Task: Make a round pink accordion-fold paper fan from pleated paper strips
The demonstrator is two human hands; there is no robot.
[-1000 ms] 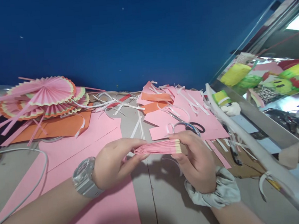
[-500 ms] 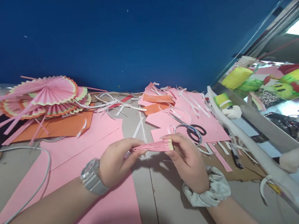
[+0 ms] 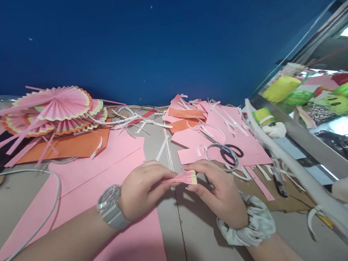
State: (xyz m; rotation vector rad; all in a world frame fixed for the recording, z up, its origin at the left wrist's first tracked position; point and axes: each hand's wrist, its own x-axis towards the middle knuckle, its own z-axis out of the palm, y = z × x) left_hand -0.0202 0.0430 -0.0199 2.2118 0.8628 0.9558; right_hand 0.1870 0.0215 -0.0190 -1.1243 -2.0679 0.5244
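Note:
A narrow stack of folded pink paper (image 3: 182, 178) with a pale yellow end is held above the table. My left hand (image 3: 145, 186), with a grey watch at the wrist, pinches its left part between thumb and fingers. At the yellow end, my right hand (image 3: 217, 189) has thumb and fingertips on the upper and lower edges; a pale green scrunchie (image 3: 255, 223) circles that wrist. Under my left arm lies a large pink sheet (image 3: 135, 243).
Pleated pink rosettes (image 3: 63, 103) lie at the back left on orange paper (image 3: 68, 147). Black-handled scissors (image 3: 235, 151) and a roll of tape rest on pink sheets (image 3: 248, 140) at the right. A white cable (image 3: 56, 197) curves at left; a white pipe-like bar (image 3: 289, 161) slants at right.
The folded paper has turned so that more of its yellow end shows. My left hand has slid closer to my right hand, covering more of the stack. The view has shifted slightly.

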